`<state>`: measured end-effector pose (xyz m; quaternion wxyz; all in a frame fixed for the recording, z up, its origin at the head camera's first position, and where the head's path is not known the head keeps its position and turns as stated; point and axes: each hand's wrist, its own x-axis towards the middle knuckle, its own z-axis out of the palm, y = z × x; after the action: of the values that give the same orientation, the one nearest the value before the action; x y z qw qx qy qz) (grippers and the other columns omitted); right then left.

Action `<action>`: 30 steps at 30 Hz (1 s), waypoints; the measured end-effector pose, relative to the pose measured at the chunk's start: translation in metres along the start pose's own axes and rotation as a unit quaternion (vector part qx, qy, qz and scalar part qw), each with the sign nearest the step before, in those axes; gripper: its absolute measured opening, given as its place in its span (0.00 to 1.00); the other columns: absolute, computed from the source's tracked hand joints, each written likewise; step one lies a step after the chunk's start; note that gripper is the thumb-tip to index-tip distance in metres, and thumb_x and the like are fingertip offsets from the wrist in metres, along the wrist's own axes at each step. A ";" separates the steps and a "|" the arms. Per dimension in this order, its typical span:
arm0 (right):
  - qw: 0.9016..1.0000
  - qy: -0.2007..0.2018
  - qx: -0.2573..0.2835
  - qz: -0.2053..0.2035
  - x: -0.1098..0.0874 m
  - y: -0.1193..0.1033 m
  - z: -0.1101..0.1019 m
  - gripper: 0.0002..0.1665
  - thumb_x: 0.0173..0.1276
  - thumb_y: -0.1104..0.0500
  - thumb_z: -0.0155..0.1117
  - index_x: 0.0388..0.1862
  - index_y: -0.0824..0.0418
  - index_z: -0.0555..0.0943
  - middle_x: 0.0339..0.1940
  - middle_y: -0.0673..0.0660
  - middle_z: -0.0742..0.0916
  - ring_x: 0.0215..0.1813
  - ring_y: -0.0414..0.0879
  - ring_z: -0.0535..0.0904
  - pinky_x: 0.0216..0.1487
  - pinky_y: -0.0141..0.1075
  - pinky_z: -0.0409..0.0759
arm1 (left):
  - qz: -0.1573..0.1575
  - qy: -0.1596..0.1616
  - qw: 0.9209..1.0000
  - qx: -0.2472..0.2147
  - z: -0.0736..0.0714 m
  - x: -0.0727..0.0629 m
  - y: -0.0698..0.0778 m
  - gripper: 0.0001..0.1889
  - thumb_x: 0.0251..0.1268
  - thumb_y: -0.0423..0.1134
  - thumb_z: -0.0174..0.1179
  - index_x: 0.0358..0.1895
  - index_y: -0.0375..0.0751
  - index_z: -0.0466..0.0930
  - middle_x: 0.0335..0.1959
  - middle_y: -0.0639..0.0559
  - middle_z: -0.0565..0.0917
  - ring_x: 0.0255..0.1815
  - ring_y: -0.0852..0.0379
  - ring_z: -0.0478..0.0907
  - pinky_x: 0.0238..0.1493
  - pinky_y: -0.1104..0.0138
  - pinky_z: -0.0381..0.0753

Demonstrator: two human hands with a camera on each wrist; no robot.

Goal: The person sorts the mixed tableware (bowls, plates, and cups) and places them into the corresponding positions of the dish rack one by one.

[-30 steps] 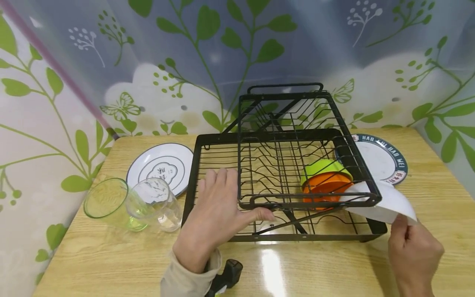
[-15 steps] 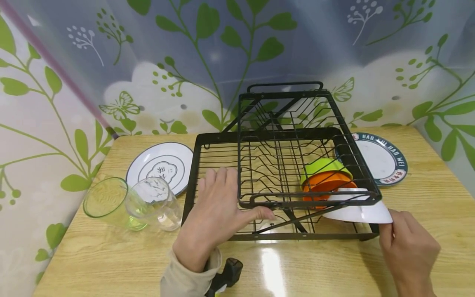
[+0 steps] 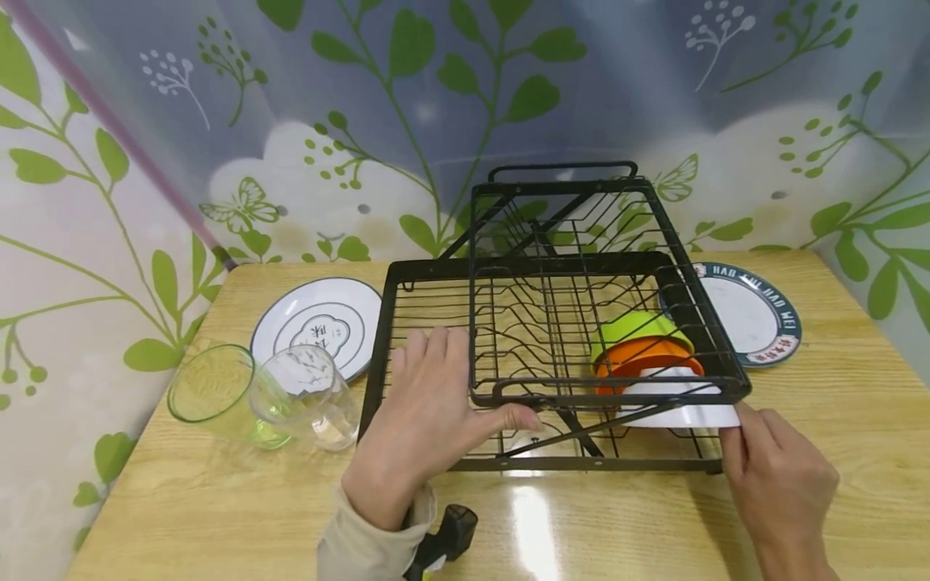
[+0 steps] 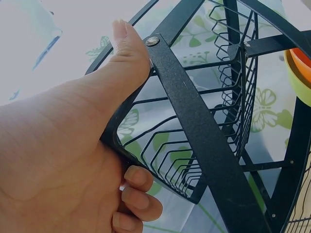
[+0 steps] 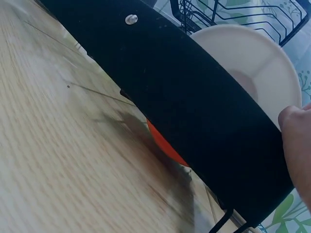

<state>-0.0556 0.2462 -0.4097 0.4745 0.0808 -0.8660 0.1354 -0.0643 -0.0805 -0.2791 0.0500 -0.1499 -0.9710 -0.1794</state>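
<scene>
A black two-tier wire dish rack (image 3: 567, 266) stands on the wooden table. My left hand (image 3: 421, 411) grips its front left. The thumb lies along a black bar (image 4: 194, 111) and the fingers (image 4: 138, 194) curl under the wire edge. A green bowl (image 3: 632, 329) and an orange bowl (image 3: 639, 355) are nested, tilted, at the lower tier's right. My right hand (image 3: 777, 476) pinches the rim of a white bowl (image 3: 676, 411) that lies under the upper tier's front bar, against the orange bowl. In the right wrist view the rack's bar hides most of the white bowl (image 5: 252, 63).
A white plate (image 3: 320, 327) lies left of the rack and a blue-rimmed plate (image 3: 748, 311) lies right of it. A green glass (image 3: 211, 391) and a clear glass (image 3: 308, 395) lie on their sides at the front left. The table (image 3: 218, 500) ends at patterned walls.
The white bowl has gone from tilted outside the rack's right corner to nearly level under the upper tier, moving left. My right hand moved with it. The left hand has stayed put.
</scene>
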 end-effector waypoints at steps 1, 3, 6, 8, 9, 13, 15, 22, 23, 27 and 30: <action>1.000 -0.001 0.001 0.001 0.000 0.000 0.000 0.22 0.70 0.54 0.47 0.31 0.69 0.81 0.17 0.61 0.79 0.14 0.58 0.70 0.13 0.47 0.60 | 0.001 0.001 1.000 0.002 0.000 0.000 0.000 0.40 0.39 0.76 0.62 0.34 0.43 0.62 0.30 0.49 0.65 0.37 0.47 0.59 0.41 0.61 0.58; 1.000 -0.006 0.004 0.002 0.000 0.000 0.000 0.22 0.70 0.53 0.47 0.31 0.69 0.81 0.18 0.62 0.79 0.15 0.59 0.71 0.14 0.48 0.61 | 0.000 0.002 1.000 0.004 -0.001 0.000 0.000 0.40 0.39 0.77 0.62 0.34 0.43 0.62 0.30 0.49 0.66 0.37 0.47 0.59 0.41 0.61 0.58; 1.000 -0.028 0.001 0.005 0.001 -0.001 -0.003 0.23 0.70 0.53 0.46 0.32 0.70 0.81 0.19 0.62 0.80 0.16 0.60 0.73 0.14 0.49 0.63 | -0.010 -0.002 1.000 0.000 -0.001 0.000 0.001 0.40 0.39 0.76 0.62 0.36 0.43 0.63 0.31 0.49 0.67 0.37 0.47 0.59 0.41 0.60 0.58; 0.999 -0.047 0.000 0.009 0.002 -0.001 -0.004 0.24 0.70 0.53 0.45 0.31 0.70 0.82 0.20 0.63 0.81 0.18 0.59 0.75 0.15 0.50 0.65 | -0.015 -0.003 1.000 0.002 -0.001 -0.001 0.002 0.40 0.39 0.77 0.61 0.36 0.43 0.63 0.32 0.49 0.67 0.37 0.47 0.59 0.41 0.59 0.58; 0.998 -0.056 0.000 0.011 0.003 -0.001 -0.005 0.24 0.70 0.53 0.45 0.31 0.70 0.81 0.20 0.63 0.81 0.18 0.59 0.76 0.16 0.50 0.66 | -0.016 -0.003 1.000 0.002 -0.001 -0.001 0.002 0.40 0.39 0.77 0.61 0.36 0.43 0.63 0.32 0.50 0.67 0.37 0.47 0.59 0.41 0.59 0.58; 0.996 -0.084 0.003 0.018 0.004 -0.002 -0.007 0.23 0.69 0.54 0.46 0.29 0.70 0.81 0.21 0.62 0.81 0.20 0.59 0.77 0.18 0.51 0.69 | -0.016 0.001 1.000 0.012 -0.002 -0.001 0.003 0.40 0.39 0.78 0.60 0.37 0.44 0.64 0.32 0.50 0.67 0.37 0.47 0.59 0.41 0.59 0.57; 0.995 -0.095 0.005 0.019 0.005 -0.002 -0.008 0.22 0.67 0.54 0.47 0.29 0.70 0.82 0.20 0.62 0.81 0.20 0.58 0.77 0.17 0.50 0.68 | -0.016 0.000 1.000 0.015 -0.002 -0.001 0.003 0.40 0.39 0.78 0.60 0.37 0.44 0.64 0.32 0.50 0.66 0.37 0.47 0.58 0.42 0.59 0.57; 0.989 -0.138 0.004 0.042 0.008 -0.002 -0.008 0.13 0.59 0.59 0.60 0.29 0.70 0.83 0.21 0.63 0.83 0.24 0.59 0.79 0.19 0.52 0.71 | -0.012 0.001 1.000 0.026 -0.001 -0.001 0.003 0.40 0.39 0.78 0.60 0.35 0.43 0.63 0.31 0.50 0.64 0.37 0.47 0.57 0.41 0.59 0.56; 0.988 -0.145 0.004 0.048 0.009 -0.002 -0.008 0.12 0.59 0.60 0.62 0.30 0.70 0.83 0.22 0.64 0.83 0.25 0.60 0.79 0.20 0.53 0.72 | -0.011 0.002 1.000 0.028 -0.001 -0.001 0.003 0.40 0.39 0.78 0.60 0.35 0.43 0.63 0.31 0.49 0.64 0.37 0.47 0.57 0.41 0.59 0.56; 0.985 -0.163 0.004 0.062 0.011 -0.004 -0.009 0.11 0.59 0.61 0.66 0.32 0.72 0.83 0.23 0.66 0.84 0.27 0.63 0.80 0.22 0.54 0.73 | -0.008 0.005 0.999 0.036 -0.002 0.000 0.003 0.40 0.39 0.78 0.60 0.34 0.44 0.64 0.31 0.49 0.64 0.37 0.47 0.58 0.41 0.59 0.57; 0.984 -0.169 0.011 0.060 0.012 -0.003 -0.010 0.12 0.60 0.60 0.66 0.32 0.71 0.83 0.18 0.63 0.82 0.22 0.58 0.77 0.18 0.48 0.70 | -0.009 0.005 0.999 0.038 -0.002 0.000 0.004 0.40 0.39 0.78 0.59 0.33 0.44 0.64 0.31 0.49 0.64 0.37 0.47 0.58 0.41 0.59 0.57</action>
<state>-0.0534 0.2467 -0.3941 0.3111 0.0560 -0.9356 0.1573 -0.0628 -0.0782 -0.2760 0.0591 -0.1381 -0.9782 -0.1433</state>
